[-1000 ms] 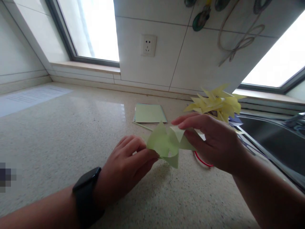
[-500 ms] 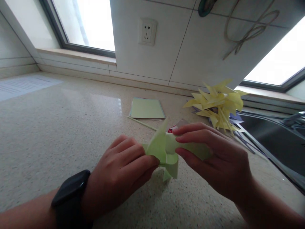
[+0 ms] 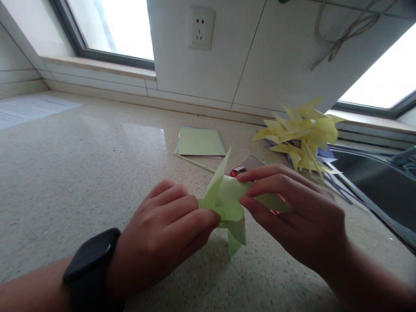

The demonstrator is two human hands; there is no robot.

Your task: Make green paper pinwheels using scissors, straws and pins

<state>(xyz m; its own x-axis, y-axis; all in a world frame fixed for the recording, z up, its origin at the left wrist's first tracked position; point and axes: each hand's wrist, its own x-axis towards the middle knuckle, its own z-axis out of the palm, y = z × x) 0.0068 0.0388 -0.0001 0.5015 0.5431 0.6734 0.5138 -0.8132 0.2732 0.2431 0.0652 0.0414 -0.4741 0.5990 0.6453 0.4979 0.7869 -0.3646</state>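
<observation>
At the far left of the desk [image 3: 130, 164], a printed sheet [image 3: 35, 109] lay flat. Next came the left hand [image 3: 165, 225], black watch [image 3: 94, 255] on the wrist, closed with thumb and fingers pinching the pale green paper [image 3: 237, 229] near its middle. A stack of paper squares [image 3: 201, 142], light green on top, lay toward the wall [image 3: 234, 56], a thin stick [image 3: 195, 162] slanting just in front. The pale green paper was between both hands, curled, one point up, another down; contact with the desk unclear. A red-and-white item [image 3: 238, 170] lay behind it, partly hidden. The right hand [image 3: 302, 216] gripped a curled flap of that paper between thumb and fingertips. Farther right, yellow pointed paper pieces [image 3: 302, 130] sat piled near the sink [image 3: 364, 182], purple paper [image 3: 326, 154] partly showing beside them.
</observation>
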